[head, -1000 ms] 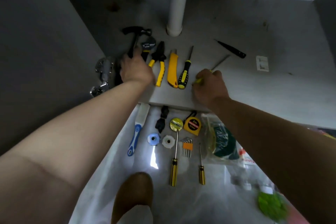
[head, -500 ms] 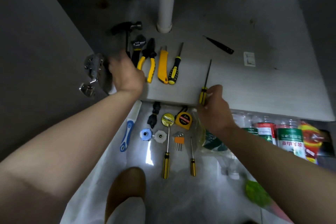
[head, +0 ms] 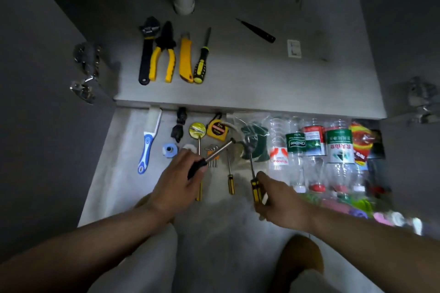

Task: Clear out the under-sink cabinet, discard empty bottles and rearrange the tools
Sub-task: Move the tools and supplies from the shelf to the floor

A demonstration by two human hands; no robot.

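Gripping a chrome-shafted hammer (head: 220,151) by its black handle, the left hand (head: 177,183) is shown, fingers (head: 188,156) curled; a striped yellow-and-black screwdriver (head: 255,188) is clasped by the right hand (head: 281,202).

- Two arms in shot: left forearm (head: 83,245) and right forearm (head: 357,228), both bare all the way to the frame edge
- Left hand (head: 176,188) and right hand (head: 282,202) are bare as well, plain at the wrists, though the light is dim
- Low in the picture comes the right knee (head: 300,257), rounded and uncovered
- Just under it, a pale cloth hem (head: 309,280), light grey-white and soft-looking
- Left knee (head: 142,200) only peeks out behind the wrist
- The same pale cloth covers the left thigh (head: 152,264), smooth and unmarked
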